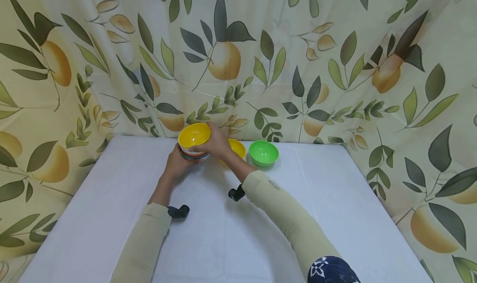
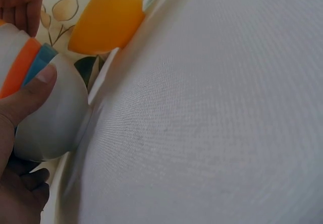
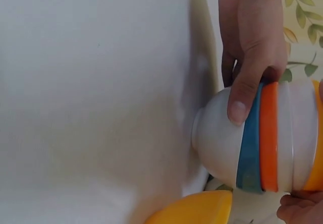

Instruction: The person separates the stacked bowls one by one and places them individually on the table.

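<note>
White below, yellow on top, a bowl stack (image 3: 268,138) is near the table's (image 1: 208,241) far edge; the left hand (image 1: 176,163) grips it low, the right hand (image 1: 219,144) high. Rightward sit a yellow bowl (image 1: 239,147) and a green bowl (image 1: 263,153).

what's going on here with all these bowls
A person has both hands on a stack of bowls near the far edge of a white-covered table. The left hand grips the stack low down, while the right hand holds the yellow bowl at the top. Just to the right, a second yellow bowl, partly hidden behind the right arm, and a green bowl stand on the table.
</note>
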